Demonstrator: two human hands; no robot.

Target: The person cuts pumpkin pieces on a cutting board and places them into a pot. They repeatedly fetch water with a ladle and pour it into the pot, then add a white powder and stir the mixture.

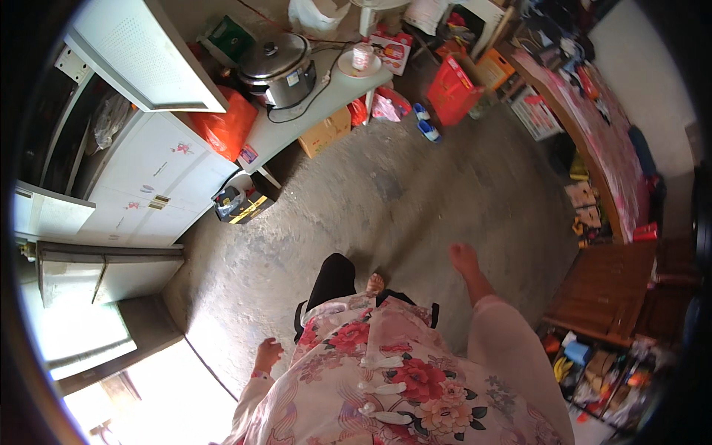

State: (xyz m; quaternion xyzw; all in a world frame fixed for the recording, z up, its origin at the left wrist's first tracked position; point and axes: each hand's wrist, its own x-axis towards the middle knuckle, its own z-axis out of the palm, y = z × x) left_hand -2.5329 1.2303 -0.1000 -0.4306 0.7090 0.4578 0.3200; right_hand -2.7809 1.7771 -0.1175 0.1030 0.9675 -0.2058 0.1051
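My left hand (268, 354) hangs low beside my floral top (356, 363), over the floor. It holds nothing; its fingers are loosely bent and apart. My right arm reaches forward in a pale pink sleeve (500, 334). At its end my right hand (464, 259) is over the grey floor, touching nothing that I can see. Its fingers are foreshortened, so their pose is unclear. Below me show a black trouser leg (334, 278) and a foot (376, 283).
A steel electric cooker (274, 70) and a plate (359, 64) with a cup stand on a low table (319, 104). White cabinets (159, 178) line the left, one door standing open. Slippers (426, 126) lie by a red box (452, 89). A wooden cabinet (604, 285) is at right.
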